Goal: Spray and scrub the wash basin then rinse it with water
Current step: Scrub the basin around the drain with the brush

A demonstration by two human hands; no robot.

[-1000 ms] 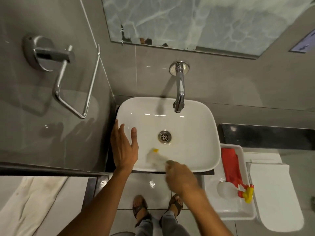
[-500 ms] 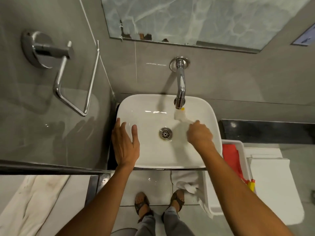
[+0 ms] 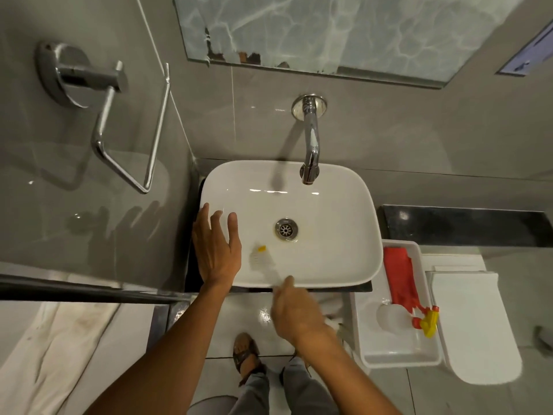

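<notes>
Tray (image 3: 398, 351): white, right of basin, holds spray bottle (image 3: 392, 317) and red cloth (image 3: 399, 278).
Basin (image 3: 329, 250): white, smooth, round corners.
Left hand (image 3: 217, 247): flat, open, on rim.
Right hand (image 3: 294, 311): closed around brush (image 3: 263, 259), bristles inside basin.

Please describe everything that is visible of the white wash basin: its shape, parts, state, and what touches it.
The wash basin is a white, glossy, rounded-rectangle bowl, ceramic by its look, standing on a dark counter against the grey wall. A round metal drain sits near its middle, with a faint yellowish stain beside it. A chrome tap from the wall overhangs its back edge; no water runs. The left hand rests flat on its left rim. The right hand holds a blurred, pale brush with a yellow tip against the inner front-left wall.
</notes>
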